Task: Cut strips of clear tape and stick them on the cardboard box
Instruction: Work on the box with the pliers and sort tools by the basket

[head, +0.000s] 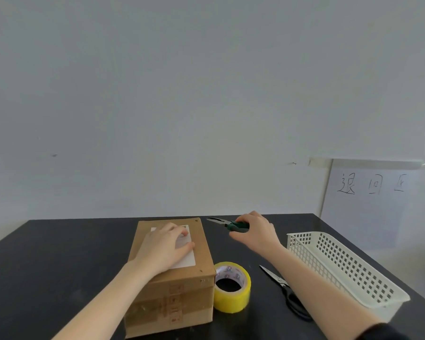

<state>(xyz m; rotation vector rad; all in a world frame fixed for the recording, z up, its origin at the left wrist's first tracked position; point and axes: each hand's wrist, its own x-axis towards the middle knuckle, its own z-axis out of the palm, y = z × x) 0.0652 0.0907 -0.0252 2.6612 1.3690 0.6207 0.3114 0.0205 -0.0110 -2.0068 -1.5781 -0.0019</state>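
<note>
A brown cardboard box (182, 290) stands on the black table, a white label (188, 256) on its top. My left hand (166, 246) lies flat on the box top, fingers over the label. A roll of yellowish clear tape (232, 294) lies flat right beside the box's near right corner. Scissors (284, 288) with black handles lie on the table, partly under my right forearm. My right hand (255, 231) reaches past the box's far right corner and curls its fingers around the green handles of a pair of pliers (225, 223).
A white perforated plastic basket (353, 268) stands along the table's right side. Behind the table rises a plain wall, where a taped paper sheet (368, 202) with handwritten characters hangs at the right. The dark table top (59, 256) stretches left of the box.
</note>
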